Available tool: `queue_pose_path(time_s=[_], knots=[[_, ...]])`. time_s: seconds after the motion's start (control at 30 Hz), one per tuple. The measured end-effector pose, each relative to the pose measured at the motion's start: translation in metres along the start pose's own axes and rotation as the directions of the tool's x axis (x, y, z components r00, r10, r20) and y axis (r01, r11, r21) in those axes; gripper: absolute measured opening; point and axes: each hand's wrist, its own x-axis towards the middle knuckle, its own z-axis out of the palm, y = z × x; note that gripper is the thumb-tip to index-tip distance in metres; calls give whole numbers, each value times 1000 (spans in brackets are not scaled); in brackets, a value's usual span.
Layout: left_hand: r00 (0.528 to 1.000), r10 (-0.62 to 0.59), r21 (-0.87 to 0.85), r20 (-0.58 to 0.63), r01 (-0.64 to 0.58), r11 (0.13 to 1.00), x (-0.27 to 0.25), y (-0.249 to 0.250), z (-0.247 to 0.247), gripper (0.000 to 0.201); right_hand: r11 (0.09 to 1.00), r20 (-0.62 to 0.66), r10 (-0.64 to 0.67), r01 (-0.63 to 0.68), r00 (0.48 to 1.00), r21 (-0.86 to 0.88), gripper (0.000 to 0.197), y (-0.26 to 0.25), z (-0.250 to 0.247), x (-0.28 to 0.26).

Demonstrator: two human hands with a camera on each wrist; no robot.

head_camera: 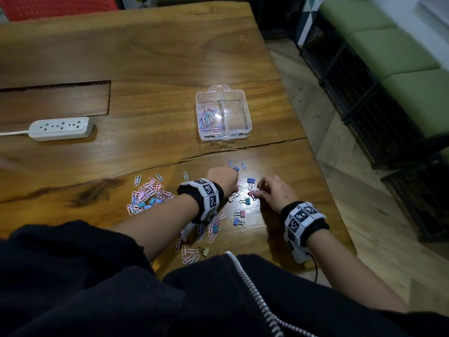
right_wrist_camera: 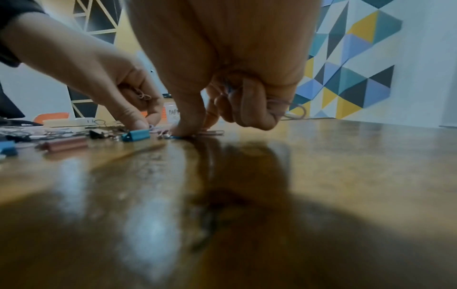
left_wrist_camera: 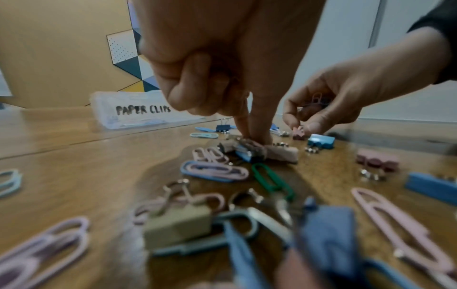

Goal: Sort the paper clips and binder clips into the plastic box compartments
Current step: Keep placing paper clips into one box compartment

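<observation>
The clear plastic box [head_camera: 247,110] stands beyond my hands, with paper clips [head_camera: 207,119] in its left compartment, labelled for paper clips [left_wrist_camera: 143,109]; the right compartment looks bare. My left hand [head_camera: 234,188] pinches down with thumb and forefinger [left_wrist_camera: 254,138] on a pink binder clip [left_wrist_camera: 281,153] lying on the table, its other fingers curled round small clips [right_wrist_camera: 142,96]. My right hand [head_camera: 258,190] touches the table with thumb and forefinger [right_wrist_camera: 190,131] at a small clip, while its curled fingers hold paper clips [right_wrist_camera: 291,109]. A teal binder clip [right_wrist_camera: 136,135] lies between the hands.
A heap of pink and blue paper clips [head_camera: 148,193] lies left of my left arm. More clips [head_camera: 192,254] lie near my body, and binder clips [head_camera: 239,217] below the hands. A white power strip [head_camera: 59,128] sits far left. The table edge [head_camera: 323,166] runs on the right.
</observation>
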Motion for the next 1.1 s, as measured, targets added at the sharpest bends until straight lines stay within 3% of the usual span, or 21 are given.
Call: queue_pose_path(time_s=[0.13, 0.2, 0.23, 0.27, 0.3, 0.33, 0.37, 0.4, 0.47, 0.53, 0.6, 0.67, 0.73, 0.8, 0.83, 0.9, 0.97, 1.03, 1.1], knots=[[998, -17, -39, 59, 19, 999, -5, 2, 1, 26, 995, 46, -39, 44, 998, -95, 27, -4, 4, -4], [997, -31, -217, 74, 46, 975, -6, 0, 0, 21, 992, 69, -45, 53, 997, -111, 27, -4, 6, -7], [996, -40, -391, 77, 67, 918, -7, -3, -2, 21, 993, 74, -46, 53, 996, -103, 25, -3, 6, -8], [994, -60, -605, 90, 103, 789, -7, -7, -4, 24, 994, 70, -52, 58, 996, -88, 23, -2, 7, -10], [989, -87, -812, 118, 147, 565, -7, -13, -6, 27, 995, 66, -58, 63, 996, -74, 21, -2, 7, -12], [982, -105, -942, 156, 180, 284, -7, -20, -8, 28, 995, 63, -68, 72, 996, -63, 19, -2, 7, -14], [977, -109, -982, 185, 188, 14, -8, -27, -10, 26, 995, 67, -75, 79, 995, -55, 17, -1, 7, -15], [974, -108, -966, 199, 176, -189, -9, -34, -12, 24, 995, 74, -80, 84, 994, -53, 14, -1, 7, -16], [969, -113, -889, 221, 152, -431, -12, -43, -16, 24, 997, 86, -65, 67, 994, -24, 6, -1, 5, -16], [960, -118, -824, 255, 152, -546, -14, -47, -23, 23, 994, 79, -11, 3, 997, 105, 8, -1, 3, -15], [960, -120, -852, 252, 161, -497, -11, -49, -26, 17, 953, 56, 65, -78, 996, 294, 8, 1, 2, -14], [952, -144, -907, 270, 201, -370, -5, -51, -26, 17, 862, 67, 133, -149, 989, 484, 10, 2, -2, -12], [940, -164, -938, 299, 258, -231, 1, -48, -28, 18, 670, 157, 169, -231, 973, 706, 16, 4, -9, -10], [950, -165, -962, 266, 273, 24, 6, -44, -31, 19, 395, 270, 160, -313, 949, 864, 18, 2, -17, -8], [961, -175, -942, 216, 252, 222, 7, -42, -31, 19, 271, 309, 143, -337, 940, 902, 19, -1, -21, -7], [986, -136, -772, 93, 158, 615, 11, -39, -29, 4, 46, 343, 91, -348, 935, 936, 22, -5, -26, -4], [995, -12, -495, 101, 61, 867, 17, -41, -24, 37, -171, 353, 51, -340, 934, 925, 26, -9, -27, 0], [993, 50, -240, 106, -23, 970, 20, -43, -23, 50, -309, 357, 25, -332, 934, 891, 22, -13, -27, 4], [995, 74, -100, 63, -67, 993, 19, -43, -24, 43, -368, 375, -6, -350, 927, 861, 16, -17, -28, 8]])
